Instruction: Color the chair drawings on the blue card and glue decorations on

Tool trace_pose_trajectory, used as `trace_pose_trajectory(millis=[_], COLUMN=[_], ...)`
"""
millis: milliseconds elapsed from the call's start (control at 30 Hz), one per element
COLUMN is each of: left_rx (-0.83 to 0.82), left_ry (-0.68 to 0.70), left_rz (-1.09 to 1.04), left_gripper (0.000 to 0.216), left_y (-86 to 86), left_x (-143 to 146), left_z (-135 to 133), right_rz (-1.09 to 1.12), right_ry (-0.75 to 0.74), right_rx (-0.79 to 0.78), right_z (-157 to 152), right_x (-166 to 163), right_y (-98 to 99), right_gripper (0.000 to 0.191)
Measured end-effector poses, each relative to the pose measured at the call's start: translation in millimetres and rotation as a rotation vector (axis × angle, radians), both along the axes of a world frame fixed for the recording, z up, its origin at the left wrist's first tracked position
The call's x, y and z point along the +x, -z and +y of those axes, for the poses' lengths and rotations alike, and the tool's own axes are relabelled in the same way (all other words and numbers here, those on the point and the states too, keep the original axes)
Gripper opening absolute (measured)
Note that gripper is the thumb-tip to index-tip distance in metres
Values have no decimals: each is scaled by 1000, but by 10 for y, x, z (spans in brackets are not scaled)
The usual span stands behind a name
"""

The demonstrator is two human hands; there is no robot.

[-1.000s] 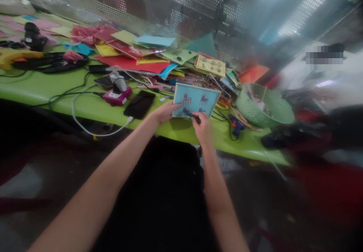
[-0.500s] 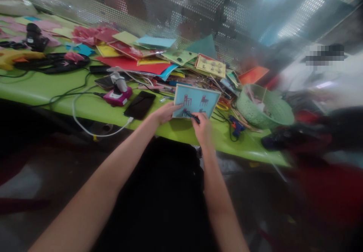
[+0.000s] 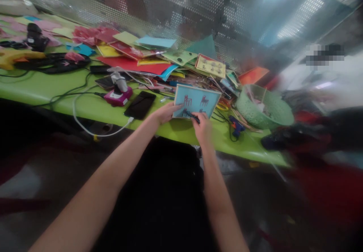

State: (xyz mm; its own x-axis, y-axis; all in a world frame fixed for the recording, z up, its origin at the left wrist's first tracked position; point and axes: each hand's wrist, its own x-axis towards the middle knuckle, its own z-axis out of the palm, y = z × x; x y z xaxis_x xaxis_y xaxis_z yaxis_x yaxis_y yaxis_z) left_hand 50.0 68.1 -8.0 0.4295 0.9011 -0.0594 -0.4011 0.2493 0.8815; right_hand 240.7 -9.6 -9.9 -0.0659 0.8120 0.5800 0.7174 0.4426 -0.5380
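A light-blue card [image 3: 195, 100] with a pale border and red and dark chair drawings is tilted up over the table's front edge. My left hand [image 3: 167, 113] grips its lower left side, thumb on the front face. In my right hand [image 3: 203, 125] is a dark pen [image 3: 193, 117], its tip at the lower left chair drawing. The fingers are closed around the pen, near the card's lower edge. Whether the tip touches the surface I cannot tell. Left of the card a black phone [image 3: 140, 104] lies on the green table [image 3: 56, 89].
Coloured cards and papers [image 3: 147, 61] are heaped behind the card. A purple power adapter [image 3: 119, 96] with cables sits left of the phone. To the right are a blue glue gun [image 3: 236, 127] and a green basket [image 3: 252, 108]. A person's red clothing [image 3: 334, 191] shows far right, blurred.
Almost nothing differs. Both hands, the card and the pen stay in nearly the same place, with only a slight shift of the view.
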Motion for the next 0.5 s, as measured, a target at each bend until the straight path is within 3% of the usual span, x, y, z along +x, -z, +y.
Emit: trace_pose_trajectory(millis=[500], left_rx=[-6], left_ry=[-4], left_rz=[-13], left_gripper=[21], left_y=[31], left_x=[9], left_z=[24], right_rz=[26], right_ry=[10], right_rx=[53], right_z=[12], right_x=[17], right_y=[17], right_gripper=[15])
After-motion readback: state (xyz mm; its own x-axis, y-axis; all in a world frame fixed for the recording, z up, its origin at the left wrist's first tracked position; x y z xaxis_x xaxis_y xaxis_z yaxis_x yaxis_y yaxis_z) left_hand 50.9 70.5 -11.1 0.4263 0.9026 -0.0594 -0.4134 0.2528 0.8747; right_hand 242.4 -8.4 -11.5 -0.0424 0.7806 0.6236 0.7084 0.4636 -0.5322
